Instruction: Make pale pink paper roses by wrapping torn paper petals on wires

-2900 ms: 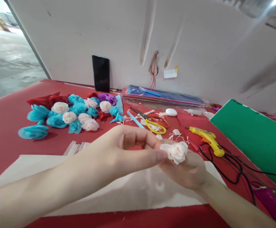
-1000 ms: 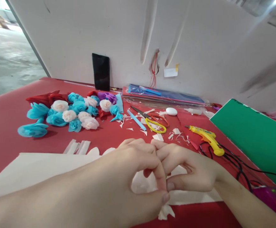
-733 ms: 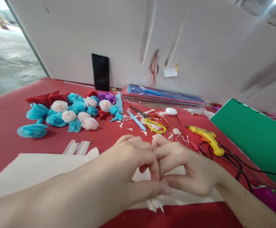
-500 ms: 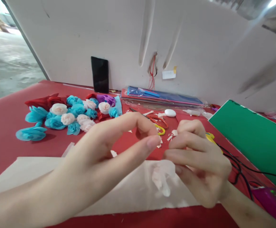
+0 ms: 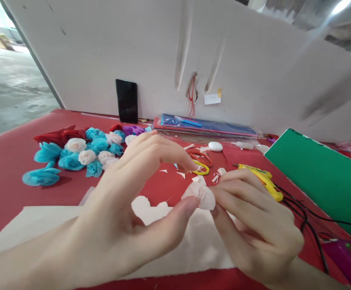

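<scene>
A small pale pink fabric or paper flower (image 5: 202,195) is pinched at its right edge by my right hand (image 5: 254,219), whose fingers are closed together. My left hand (image 5: 139,201) is curved open around the flower's left side, its thumb tip touching or just in front of the petals and its index finger raised apart. Beneath both hands lies a cream sheet (image 5: 175,257) on the red tabletop (image 5: 9,177). Loose pale petal pieces (image 5: 141,204) show at the sheet's far edge, partly behind my left hand.
Blue flowers (image 5: 70,161), with white, red and purple ones, lie at left. Orange and yellow scissor handles (image 5: 202,167), paper scraps and a white oval object (image 5: 215,146) sit beyond my hands. At right are a yellow glue gun (image 5: 269,185), black cables and a green board (image 5: 320,181).
The flower has come up and tilted, now facing upward between my hands. My left thumb has moved down to its petals, and the gap to the index finger has widened. The glue gun shows more.
</scene>
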`<state>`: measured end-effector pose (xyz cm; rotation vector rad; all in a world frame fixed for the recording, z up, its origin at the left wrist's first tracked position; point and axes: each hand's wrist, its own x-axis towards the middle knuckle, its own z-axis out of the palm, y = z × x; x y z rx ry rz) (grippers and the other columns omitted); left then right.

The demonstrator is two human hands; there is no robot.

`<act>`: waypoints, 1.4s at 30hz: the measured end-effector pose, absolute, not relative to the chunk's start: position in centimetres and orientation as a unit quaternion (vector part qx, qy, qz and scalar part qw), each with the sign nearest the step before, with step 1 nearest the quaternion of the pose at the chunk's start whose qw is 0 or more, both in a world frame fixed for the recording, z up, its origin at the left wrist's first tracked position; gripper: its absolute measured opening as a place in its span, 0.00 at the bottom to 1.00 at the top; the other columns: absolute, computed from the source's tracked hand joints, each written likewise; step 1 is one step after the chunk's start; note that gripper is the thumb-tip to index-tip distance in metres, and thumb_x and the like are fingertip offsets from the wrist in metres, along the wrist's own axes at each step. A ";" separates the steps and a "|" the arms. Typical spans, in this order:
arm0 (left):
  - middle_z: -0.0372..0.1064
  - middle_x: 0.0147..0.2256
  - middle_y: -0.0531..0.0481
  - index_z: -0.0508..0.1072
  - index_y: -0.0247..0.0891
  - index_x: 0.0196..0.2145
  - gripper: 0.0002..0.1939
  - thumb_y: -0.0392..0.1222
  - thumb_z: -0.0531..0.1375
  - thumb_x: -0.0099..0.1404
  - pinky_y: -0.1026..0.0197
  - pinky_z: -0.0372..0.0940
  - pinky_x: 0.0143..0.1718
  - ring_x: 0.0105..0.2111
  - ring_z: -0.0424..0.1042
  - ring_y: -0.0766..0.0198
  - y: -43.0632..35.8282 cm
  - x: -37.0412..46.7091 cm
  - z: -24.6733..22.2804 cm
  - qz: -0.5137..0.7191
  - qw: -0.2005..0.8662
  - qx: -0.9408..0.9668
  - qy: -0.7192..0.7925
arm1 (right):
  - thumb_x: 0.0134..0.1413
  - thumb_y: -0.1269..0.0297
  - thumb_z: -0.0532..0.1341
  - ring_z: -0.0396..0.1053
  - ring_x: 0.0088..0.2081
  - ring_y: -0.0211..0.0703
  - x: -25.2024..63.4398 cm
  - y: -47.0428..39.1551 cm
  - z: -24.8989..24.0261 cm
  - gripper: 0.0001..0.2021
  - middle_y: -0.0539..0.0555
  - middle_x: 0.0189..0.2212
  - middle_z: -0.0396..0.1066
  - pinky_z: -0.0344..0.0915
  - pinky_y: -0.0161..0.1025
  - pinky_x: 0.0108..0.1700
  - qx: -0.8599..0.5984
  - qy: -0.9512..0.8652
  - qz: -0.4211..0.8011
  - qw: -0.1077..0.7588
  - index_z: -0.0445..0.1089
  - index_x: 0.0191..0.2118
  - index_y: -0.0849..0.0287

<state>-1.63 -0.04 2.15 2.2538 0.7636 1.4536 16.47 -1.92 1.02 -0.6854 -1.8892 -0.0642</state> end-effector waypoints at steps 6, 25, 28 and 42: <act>0.67 0.41 0.56 0.64 0.48 0.43 0.11 0.37 0.59 0.64 0.65 0.64 0.42 0.42 0.66 0.65 -0.7 -1.3 1.3 0.456 0.264 0.793 0.307 | 0.54 0.76 0.61 0.67 0.25 0.37 15.9 -3.2 1.0 0.12 0.48 0.19 0.70 0.67 0.35 0.29 -0.407 -0.693 0.241 0.544 0.72 0.22 0.58; 0.72 0.31 0.56 0.64 0.44 0.47 0.08 0.42 0.51 0.71 0.75 0.64 0.12 0.25 0.74 0.68 -0.7 -0.9 0.4 0.456 0.324 0.769 0.311 | 0.53 0.70 0.63 0.65 0.24 0.34 14.6 -4.0 0.8 0.13 0.46 0.17 0.69 0.63 0.32 0.29 -0.470 -0.595 0.360 0.543 0.75 0.19 0.56; 0.72 0.31 0.55 0.65 0.43 0.46 0.08 0.41 0.51 0.71 0.76 0.67 0.15 0.26 0.74 0.69 -0.8 -0.9 0.4 0.462 0.306 0.772 0.311 | 0.52 0.72 0.62 0.65 0.24 0.33 14.6 -4.0 0.7 0.13 0.46 0.17 0.68 0.64 0.32 0.29 -0.465 -0.600 0.349 0.549 0.75 0.19 0.56; 0.70 0.32 0.54 0.66 0.40 0.47 0.10 0.37 0.49 0.72 0.79 0.71 0.27 0.30 0.73 0.71 -0.8 -1.0 0.5 0.464 0.241 0.800 0.294 | 0.52 0.78 0.61 0.65 0.22 0.31 14.8 -3.9 0.5 0.12 0.45 0.18 0.69 0.64 0.29 0.27 -0.433 -0.665 0.255 0.553 0.73 0.21 0.58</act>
